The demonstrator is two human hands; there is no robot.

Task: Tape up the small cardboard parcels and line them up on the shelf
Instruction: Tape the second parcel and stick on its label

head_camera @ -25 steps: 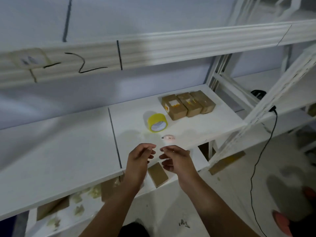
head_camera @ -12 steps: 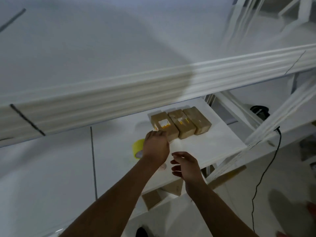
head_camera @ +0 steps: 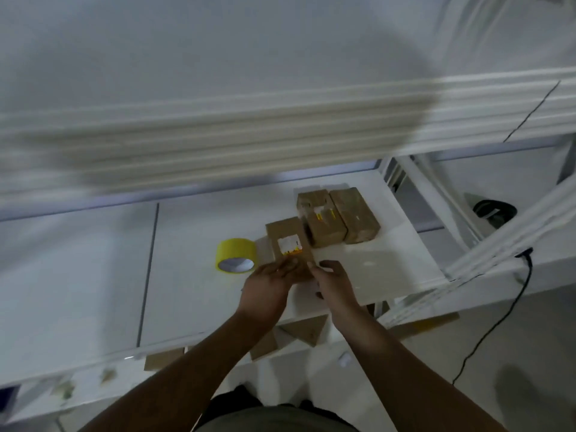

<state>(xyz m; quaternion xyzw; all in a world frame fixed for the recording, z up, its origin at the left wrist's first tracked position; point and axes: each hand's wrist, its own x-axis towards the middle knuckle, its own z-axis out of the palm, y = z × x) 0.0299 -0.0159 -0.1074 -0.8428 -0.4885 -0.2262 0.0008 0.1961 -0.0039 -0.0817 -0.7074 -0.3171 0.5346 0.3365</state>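
so two parcels [head_camera: 338, 217] sat lined up on the shelf [head_camera: 389, 263]; both hands, left hand [head_camera: 270, 283] and right hand [head_camera: 334, 280], apparently clasped a third parcel [head_camera: 288, 241], tape roll [head_camera: 236, 255] beside, taping probably left.

Probably a storeroom or packing area: bare white metal shelving [head_camera: 311, 126], taped cardboard parcels [head_camera: 336, 219], yellow tape roll [head_camera: 236, 255].

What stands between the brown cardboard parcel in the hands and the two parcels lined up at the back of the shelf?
Nothing visible. The brown cardboard parcel with the white label is held by the left hand and right hand, next to the two lined-up parcels. The yellow tape roll lies off to its left.
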